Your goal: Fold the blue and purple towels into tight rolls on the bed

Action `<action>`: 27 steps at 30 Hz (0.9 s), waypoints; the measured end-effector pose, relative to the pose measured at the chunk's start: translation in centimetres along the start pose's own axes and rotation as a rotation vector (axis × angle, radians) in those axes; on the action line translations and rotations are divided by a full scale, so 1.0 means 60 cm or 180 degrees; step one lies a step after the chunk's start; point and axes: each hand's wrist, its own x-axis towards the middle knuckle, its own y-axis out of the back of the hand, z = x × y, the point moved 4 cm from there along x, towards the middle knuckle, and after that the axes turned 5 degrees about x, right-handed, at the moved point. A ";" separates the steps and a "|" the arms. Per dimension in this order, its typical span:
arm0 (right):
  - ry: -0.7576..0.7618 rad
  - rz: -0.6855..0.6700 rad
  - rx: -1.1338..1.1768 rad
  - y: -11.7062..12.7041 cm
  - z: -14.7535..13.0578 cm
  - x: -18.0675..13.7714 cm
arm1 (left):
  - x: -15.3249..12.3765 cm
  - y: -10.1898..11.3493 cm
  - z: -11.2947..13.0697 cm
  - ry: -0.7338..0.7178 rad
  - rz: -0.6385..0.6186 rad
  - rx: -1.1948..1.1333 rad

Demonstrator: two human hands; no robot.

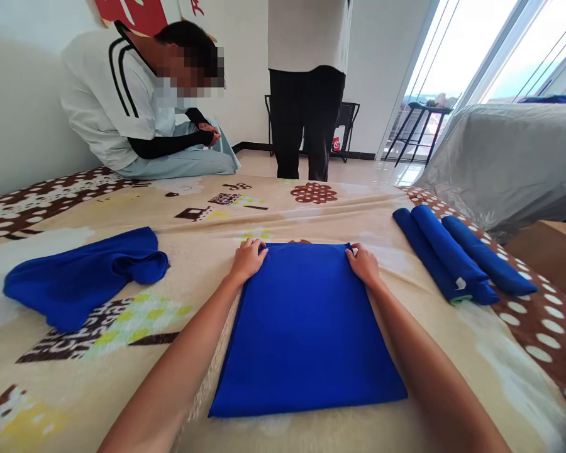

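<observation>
The left hand (pixel 249 259) and right hand (pixel 364 263) clamp fingers on the flat cloth (pixel 306 327), twelve-o'clock corners; rolled cloths (pixel 448 242), two o'clock, seem done; crumpled cloth (pixel 85 274), ten, seems left.

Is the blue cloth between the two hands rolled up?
No, the blue cloth lies flat on the blanket, with the left hand and right hand at its far corners.

Slim bare left forearm (pixel 179 352): tapered upward from the lower left of the frame, uncovered by any sleeve.
Slim bare right forearm (pixel 434 358): was likewise sleeveless, widening toward the lower right.
Bare left hand (pixel 249 260): was ungloved, mid-frame.
Bare right hand (pixel 365 264): was ungloved too.
</observation>
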 end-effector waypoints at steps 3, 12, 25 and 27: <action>0.0012 -0.0082 -0.0057 -0.007 0.010 0.024 | 0.024 -0.015 -0.022 0.0127 -0.0180 -0.0026; 0.0111 0.0095 -0.0122 -0.003 0.023 0.050 | 0.066 -0.019 -0.047 0.0322 -0.0573 -0.0445; 0.0256 0.0025 -0.0176 -0.023 0.006 0.053 | 0.034 -0.004 -0.035 0.0587 -0.0069 0.0088; 0.0243 0.0083 -0.0217 -0.017 0.004 0.050 | 0.032 -0.001 -0.032 0.0516 -0.0059 0.0197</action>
